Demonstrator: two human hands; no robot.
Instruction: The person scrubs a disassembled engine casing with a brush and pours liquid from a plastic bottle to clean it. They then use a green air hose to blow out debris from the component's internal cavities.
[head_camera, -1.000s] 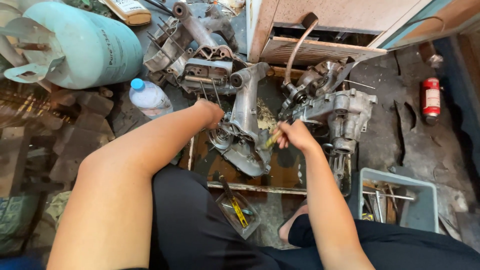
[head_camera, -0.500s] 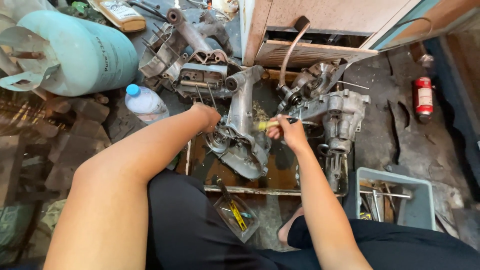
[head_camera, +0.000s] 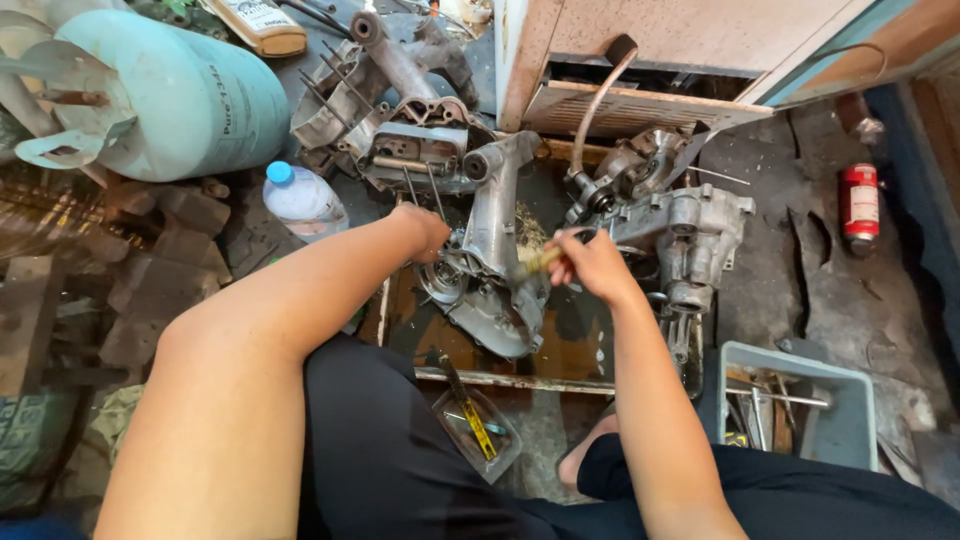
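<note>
A grey metal engine casing (head_camera: 490, 260) stands tilted on a rusty tray (head_camera: 520, 378) in front of my knees. My left hand (head_camera: 428, 228) rests on the casing's left side and holds it. A yellow-handled tool (head_camera: 540, 260) is gripped in my right hand (head_camera: 590, 265), with its end against the casing's right face. A second engine casing (head_camera: 690, 235) lies just right of my right hand.
A pale green gas cylinder (head_camera: 170, 95) lies at the upper left, with a plastic water bottle (head_camera: 300, 200) beside it. More engine parts (head_camera: 400, 110) sit behind. A grey bin of tools (head_camera: 800, 410) is at right, a red canister (head_camera: 860, 200) farther right, and a small clear tray (head_camera: 478, 430) between my legs.
My right hand with the tool has shifted slightly up along the casing. My left hand stays on the casing.
</note>
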